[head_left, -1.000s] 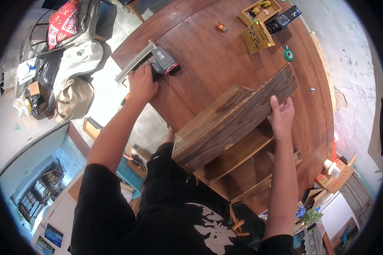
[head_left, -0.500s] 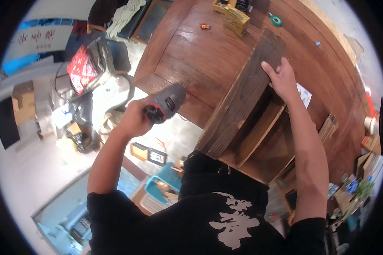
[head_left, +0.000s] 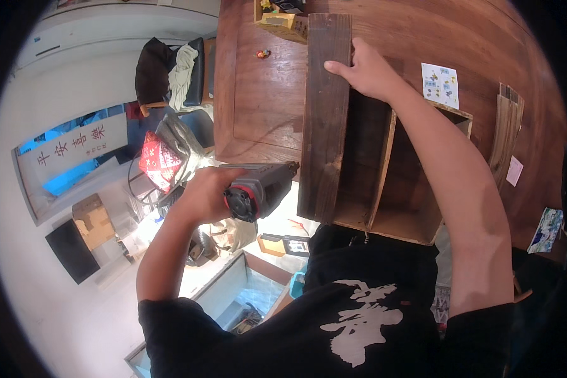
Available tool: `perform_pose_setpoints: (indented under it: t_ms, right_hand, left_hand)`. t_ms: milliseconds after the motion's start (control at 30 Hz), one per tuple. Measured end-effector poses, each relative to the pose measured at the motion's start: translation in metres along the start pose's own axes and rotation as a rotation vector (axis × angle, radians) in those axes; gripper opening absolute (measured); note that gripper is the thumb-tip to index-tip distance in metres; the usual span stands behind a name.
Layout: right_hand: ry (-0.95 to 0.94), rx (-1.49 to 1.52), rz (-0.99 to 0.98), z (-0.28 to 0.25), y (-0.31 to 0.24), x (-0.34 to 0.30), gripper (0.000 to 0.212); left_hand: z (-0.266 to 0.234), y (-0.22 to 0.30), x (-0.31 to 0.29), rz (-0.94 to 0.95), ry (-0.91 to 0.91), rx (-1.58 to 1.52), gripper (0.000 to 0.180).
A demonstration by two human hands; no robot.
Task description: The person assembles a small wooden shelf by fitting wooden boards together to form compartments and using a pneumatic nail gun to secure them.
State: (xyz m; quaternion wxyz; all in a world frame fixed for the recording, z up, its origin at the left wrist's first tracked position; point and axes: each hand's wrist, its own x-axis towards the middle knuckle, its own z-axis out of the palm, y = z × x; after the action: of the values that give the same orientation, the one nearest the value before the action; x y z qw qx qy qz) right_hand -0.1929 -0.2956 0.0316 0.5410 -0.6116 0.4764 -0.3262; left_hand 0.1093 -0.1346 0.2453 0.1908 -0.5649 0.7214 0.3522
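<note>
My left hand [head_left: 206, 196] is closed around a grey power tool [head_left: 268, 192] with a red ring and a round black back end. Its handle is hidden in my grip. The tool's narrow nose is close to the left edge of a dark brown board [head_left: 324, 120]; I cannot tell whether they touch. The board runs along the left side of an open wooden box [head_left: 422, 235] split by a divider. Toward the board's far end, my right hand [head_left: 366, 70] grips it, thumb on its face and fingers over the right edge.
The box rests on a large brown wooden table [head_left: 264, 107]. On it are a yellow box [head_left: 283, 26], a small red-yellow figure [head_left: 263, 54], a printed sheet [head_left: 440, 85] and wooden strips [head_left: 505, 132]. Left of the table stands a chair with a pale cloth [head_left: 183, 75].
My left hand has brought the power tool right, close to the board's edge. The board and box appear turned more upright in view, partly because the view has shifted. My right hand still grips the board.
</note>
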Motion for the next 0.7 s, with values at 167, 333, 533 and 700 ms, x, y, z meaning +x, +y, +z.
perform_pose_setpoints:
  t_ms: [167, 333, 533, 700]
  right_hand:
    - [0.017, -0.121, 0.04, -0.002, -0.001, -0.001, 0.056]
    - [0.018, -0.13, 0.047, -0.003, 0.003, 0.002, 0.056]
    - [0.033, -0.115, 0.053, 0.001, 0.007, 0.004, 0.058]
    - [0.047, -0.139, 0.05, 0.002, 0.009, 0.004, 0.058]
  left_hand:
    - [-0.004, 0.009, 0.01, -0.02, -0.041, 0.106, 0.056]
    - [-0.002, 0.01, 0.018, 0.032, -0.003, 0.067, 0.051]
    - [-0.008, 0.017, 0.023, 0.037, -0.008, 0.104, 0.048]
    - [-0.014, 0.018, 0.027, 0.025, -0.049, 0.131, 0.048]
